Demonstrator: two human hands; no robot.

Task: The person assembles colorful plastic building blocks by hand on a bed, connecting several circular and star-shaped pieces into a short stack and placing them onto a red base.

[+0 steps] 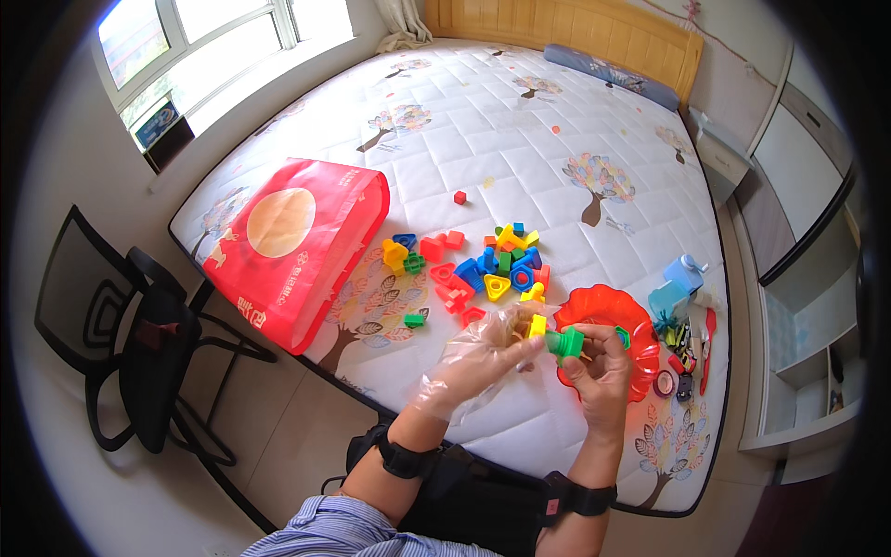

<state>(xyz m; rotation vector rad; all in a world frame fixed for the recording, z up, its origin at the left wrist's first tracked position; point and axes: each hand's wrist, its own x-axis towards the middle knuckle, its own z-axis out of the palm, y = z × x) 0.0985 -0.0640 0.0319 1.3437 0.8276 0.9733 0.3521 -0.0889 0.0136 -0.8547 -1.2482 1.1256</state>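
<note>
My left hand (pixel 478 357), in a clear plastic glove, is closed around a small yellow plastic block (pixel 537 326). Bare and right beside it, my right hand (pixel 599 371) pinches a green plastic toy bolt (pixel 568 345). The two pieces are close together; whether they touch I cannot tell. Behind my right hand a red scalloped bowl (pixel 642 373) sits on the mattress, with a green ring-shaped piece (pixel 623 337) near my fingers. Just beyond my hands lies a loose pile of toy nuts and bolts, among them a yellow triangular nut (pixel 497 287) and a blue nut (pixel 522 277).
A large red bag (pixel 357 237) lies left of the pile. One red cube (pixel 460 198) rests farther off. Right of the bowl are a light-blue bottle (pixel 685 273), a tape roll (pixel 664 383) and small toys. A black chair (pixel 153 343) stands off the mattress's left edge.
</note>
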